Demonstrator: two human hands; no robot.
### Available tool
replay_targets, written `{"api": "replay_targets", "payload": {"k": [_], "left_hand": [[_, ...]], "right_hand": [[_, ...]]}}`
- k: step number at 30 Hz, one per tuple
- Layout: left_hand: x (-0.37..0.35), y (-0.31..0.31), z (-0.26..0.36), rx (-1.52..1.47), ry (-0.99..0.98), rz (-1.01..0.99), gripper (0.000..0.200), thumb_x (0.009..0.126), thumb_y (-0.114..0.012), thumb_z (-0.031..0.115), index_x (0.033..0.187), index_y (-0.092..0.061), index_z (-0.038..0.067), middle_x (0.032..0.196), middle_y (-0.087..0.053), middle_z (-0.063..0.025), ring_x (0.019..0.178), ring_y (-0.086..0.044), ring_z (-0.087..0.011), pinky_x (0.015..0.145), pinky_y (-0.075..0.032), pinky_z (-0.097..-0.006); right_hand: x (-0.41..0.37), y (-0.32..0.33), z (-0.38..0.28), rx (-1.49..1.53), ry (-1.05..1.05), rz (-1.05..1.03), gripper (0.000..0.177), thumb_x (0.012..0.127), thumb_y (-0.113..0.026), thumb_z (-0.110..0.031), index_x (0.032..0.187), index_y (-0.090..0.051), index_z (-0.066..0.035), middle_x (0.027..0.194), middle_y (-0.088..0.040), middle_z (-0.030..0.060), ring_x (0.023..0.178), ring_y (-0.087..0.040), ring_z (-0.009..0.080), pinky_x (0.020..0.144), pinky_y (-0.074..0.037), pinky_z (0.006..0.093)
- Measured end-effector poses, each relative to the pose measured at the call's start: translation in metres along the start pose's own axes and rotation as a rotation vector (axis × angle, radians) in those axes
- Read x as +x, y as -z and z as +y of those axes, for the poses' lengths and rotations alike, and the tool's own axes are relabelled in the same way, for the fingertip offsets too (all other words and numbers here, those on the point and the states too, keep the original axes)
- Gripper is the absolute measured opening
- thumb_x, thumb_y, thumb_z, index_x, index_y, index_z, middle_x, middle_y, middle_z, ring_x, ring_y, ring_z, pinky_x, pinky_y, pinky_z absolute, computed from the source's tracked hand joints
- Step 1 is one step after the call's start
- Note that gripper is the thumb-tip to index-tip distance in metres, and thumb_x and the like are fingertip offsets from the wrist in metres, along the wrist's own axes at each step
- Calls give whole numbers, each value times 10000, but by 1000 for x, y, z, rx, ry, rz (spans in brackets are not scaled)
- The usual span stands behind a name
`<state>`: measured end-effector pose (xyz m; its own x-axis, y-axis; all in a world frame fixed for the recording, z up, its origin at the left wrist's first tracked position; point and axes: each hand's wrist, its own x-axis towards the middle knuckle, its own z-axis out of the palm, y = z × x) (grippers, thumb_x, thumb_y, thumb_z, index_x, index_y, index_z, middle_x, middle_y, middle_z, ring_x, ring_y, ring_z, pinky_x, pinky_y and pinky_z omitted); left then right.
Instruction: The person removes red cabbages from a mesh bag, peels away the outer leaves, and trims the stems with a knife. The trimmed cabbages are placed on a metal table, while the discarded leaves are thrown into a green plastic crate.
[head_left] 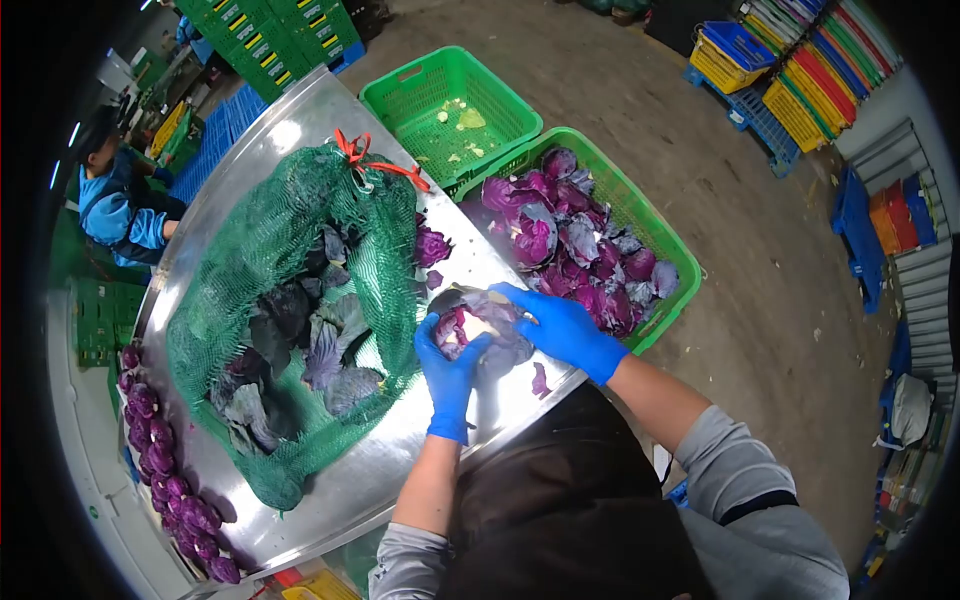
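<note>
A red cabbage (505, 345) with loose outer leaves and a pale cut base is held over the metal table's front right edge. My left hand (449, 372), in a blue glove, grips its left side, the thumb near the pale part. On its right side my right hand (570, 332), also blue-gloved, has its fingers curled on the outer leaves. A small purple leaf piece (541, 380) lies just below. To the left a green mesh bag (240, 255) with a red tie (352, 148) holds dark cabbage leaves (280, 320).
Beyond the table (400, 455), a green crate (680, 255) holds many purple leaves; another crate (375, 95) has pale scraps. Several cabbages (160, 458) line the left edge. A co-worker in blue (120, 210) is at the far left. Stacked crates (265, 45) stand behind.
</note>
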<state>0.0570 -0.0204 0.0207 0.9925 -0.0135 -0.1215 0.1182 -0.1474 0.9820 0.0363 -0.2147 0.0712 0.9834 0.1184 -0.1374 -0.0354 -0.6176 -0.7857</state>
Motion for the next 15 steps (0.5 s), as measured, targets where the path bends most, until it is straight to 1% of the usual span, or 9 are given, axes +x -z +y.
{"api": "replay_targets", "payload": {"k": [2,4,6,7,8,9,10,14,15], "left_hand": [[1,4,11,-11,-42,3,753,612,-828,156,1212,-406,-15,1141,-480,-105,1059,-475,-198,960,-372,-305],[4,12,28,156,-85,-220,775,616,-822,164,1231,-389,-24,1143,-485,-110,1045,-492,-207,936,-393,-304],[2,-2,43,108,-82,-192,794,552,-836,251,1162,-431,-55,1073,-541,-141,960,-560,-242,871,-447,-352],[3,-3,41,325,-65,-187,794,555,-824,328,1145,-451,-51,1072,-544,-150,958,-564,-254,876,-447,-350],[6,-5,41,544,-54,-186,803,558,-813,405,1127,-471,-47,1071,-547,-158,957,-567,-266,881,-447,-348],[6,-4,43,578,33,-235,857,583,-767,504,1175,-467,-38,1110,-540,-189,1014,-552,-308,923,-428,-355],[5,-2,34,578,32,-230,857,583,-767,504,1175,-467,-38,1110,-540,-189,1014,-552,-308,923,-428,-355],[-22,14,14,482,-131,-192,1022,609,-788,456,1346,-299,-54,1353,-370,-235,1240,-403,-329,1014,-350,-375],[-27,18,4,389,-141,-185,991,624,-796,399,1352,-293,-47,1352,-374,-226,1241,-404,-321,1024,-340,-371]], "right_hand": [[-5,0,0,105,23,-44,527,848,-514,-149,1354,-393,-232,1131,-587,140,972,-610,280,797,-496,348],[-5,-2,-5,216,47,-100,528,848,-504,-140,1354,-393,-242,1118,-591,140,965,-612,280,793,-498,348],[-10,8,-36,71,-188,-240,538,842,-492,-123,1358,-390,-240,1106,-593,153,966,-612,287,799,-496,355],[-11,30,-67,266,-290,-256,520,857,-475,-138,1357,-390,-252,1088,-594,169,945,-614,305,794,-496,366],[-3,24,-47,267,-289,-257,520,857,-475,-138,1357,-390,-252,1088,-594,169,945,-614,305,794,-496,366],[6,6,-9,271,-79,-173,499,868,-465,-156,1353,-395,-253,1093,-590,177,936,-614,318,795,-493,381],[14,-3,20,271,134,-82,479,880,-455,-175,1349,-399,-253,1098,-587,185,927,-613,332,796,-490,396],[39,2,61,-70,38,49,472,881,-458,-220,1347,-393,-255,1082,-596,193,910,-608,365,790,-483,425],[45,5,70,-96,-124,86,487,875,-472,-240,1353,-378,-254,1070,-601,195,915,-604,375,791,-479,432]]}}
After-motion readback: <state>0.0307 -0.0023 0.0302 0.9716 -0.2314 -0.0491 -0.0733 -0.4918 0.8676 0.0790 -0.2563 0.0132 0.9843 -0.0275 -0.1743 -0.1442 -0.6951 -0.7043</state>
